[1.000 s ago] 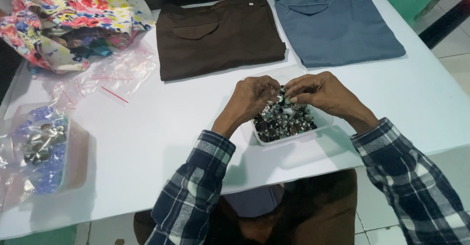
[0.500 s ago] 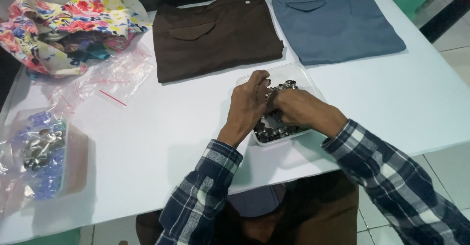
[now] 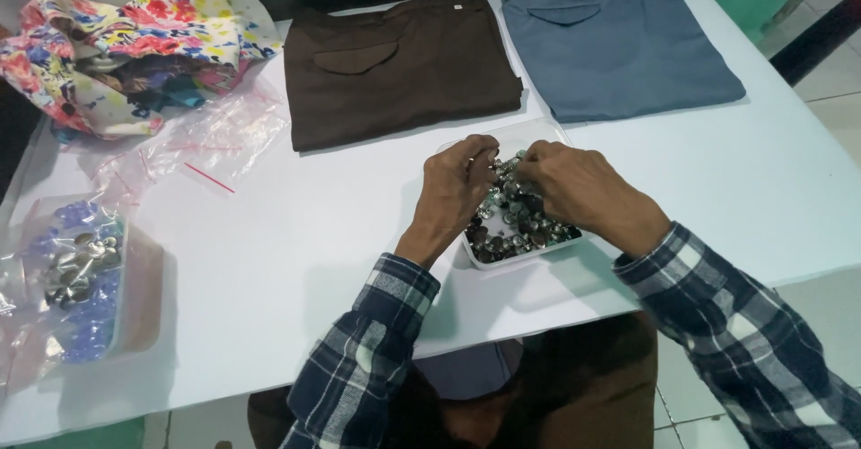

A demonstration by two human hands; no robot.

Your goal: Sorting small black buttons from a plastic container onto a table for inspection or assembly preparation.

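Note:
A shallow white tray point(image 3: 525, 259) full of small metal buttons point(image 3: 516, 225) sits on the white table point(image 3: 296, 261) in front of me. My left hand point(image 3: 456, 191) rests on the tray's left side, its fingers curled down into the pile. My right hand point(image 3: 583, 189) comes in from the right, with its fingers bent into the buttons at the far end. The fingertips of both hands nearly meet over the pile, pinched on buttons that they partly hide. Both of my sleeves are blue plaid.
Folded brown trousers point(image 3: 395, 63) and folded blue trousers point(image 3: 619, 41) lie side by side at the far edge. A floral cloth point(image 3: 117, 45) and clear zip bags point(image 3: 202, 139) lie far left. A box with bagged blue and metal pieces point(image 3: 81, 278) stands near left.
Half a second ago my right hand reached across the tray over the left hand. It has drawn back to the right, and both hands stay in the buttons.

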